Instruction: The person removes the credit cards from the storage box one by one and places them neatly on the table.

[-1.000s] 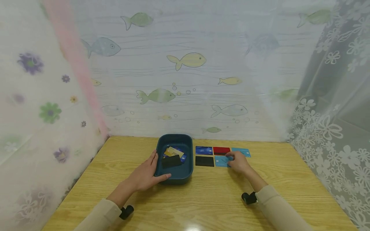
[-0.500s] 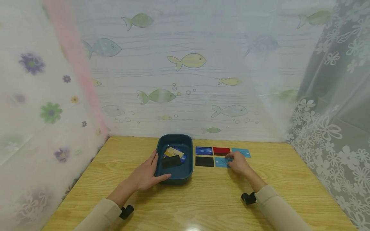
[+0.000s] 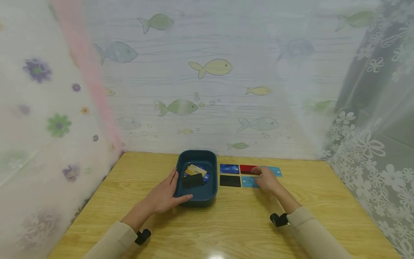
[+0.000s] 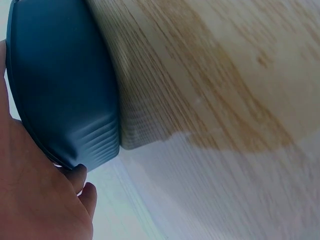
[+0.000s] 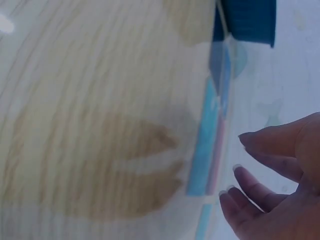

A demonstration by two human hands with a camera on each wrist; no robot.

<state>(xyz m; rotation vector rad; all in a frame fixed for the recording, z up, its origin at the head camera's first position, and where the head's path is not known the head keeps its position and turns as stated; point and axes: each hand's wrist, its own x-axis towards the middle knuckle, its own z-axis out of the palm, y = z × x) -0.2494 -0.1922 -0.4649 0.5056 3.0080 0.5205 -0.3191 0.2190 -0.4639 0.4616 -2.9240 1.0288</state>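
Red card (image 3: 247,169) and nearer light blue card (image 3: 249,182), toward the back edge of the table (image 3: 223,230), could skid if dragging fingertips catch them.
Right hand (image 3: 269,180) reaches above, thumb and fingers parted, seemingly pinching nothing; left hand (image 3: 163,196) lies spread along the left edge of the tub (image 3: 205,203), thumb over its near-left corner.

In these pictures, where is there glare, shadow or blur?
Head: glare on the table at the bottom edge; shadow beside the right forearm. Left wrist: the table looks washed out at lower right. Right wrist: the cards look blurred; bright glare at upper left.
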